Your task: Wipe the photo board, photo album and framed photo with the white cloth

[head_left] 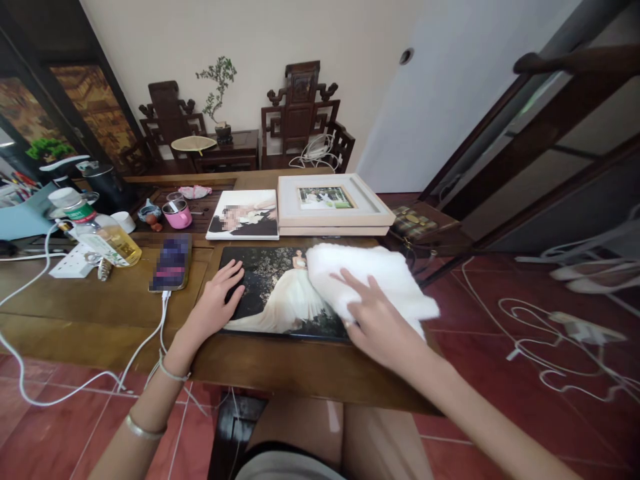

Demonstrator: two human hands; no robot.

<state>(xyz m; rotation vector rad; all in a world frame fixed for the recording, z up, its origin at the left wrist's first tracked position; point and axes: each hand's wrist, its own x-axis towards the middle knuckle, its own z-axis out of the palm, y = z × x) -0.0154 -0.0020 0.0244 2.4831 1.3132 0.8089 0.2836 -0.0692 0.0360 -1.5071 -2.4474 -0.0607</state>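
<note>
Head view, items on and about a brown wooden counter (300, 370).

Item: dark photo panel (280, 290), glossy, bearing a figure in a long white gown; lies flat near the front edge, between the hands. Right portion covered by the cloth.

Item: white cloth (397, 287), fluffy, spread over the panel's right side and reaching beyond its edge.

Left hand (216, 299): open, palm down, fingers laid on the panel's left edge. Wrist carries a pale band (173, 373) and, lower, a silver bangle (145, 429).

Right hand (375, 313): on the cloth, two fingers extended, the rest bent; whether it pinches the fabric cannot be told.

Behind the panel: one white-edged photo board (243, 215), flat; just beside it on the right, one pale shallow box (370, 217) with a small picture (325, 198) at its centre.

Left of the panel: one phone (171, 263), screen blurred, white cable (161, 325) plugged in; one pink mug (177, 217); one bottle (107, 237) of yellowish liquid, tilted; one white power strip (71, 263).

Beyond the counter: one potted bonsai (220, 83) between two dark carved chairs (301, 110).
</note>
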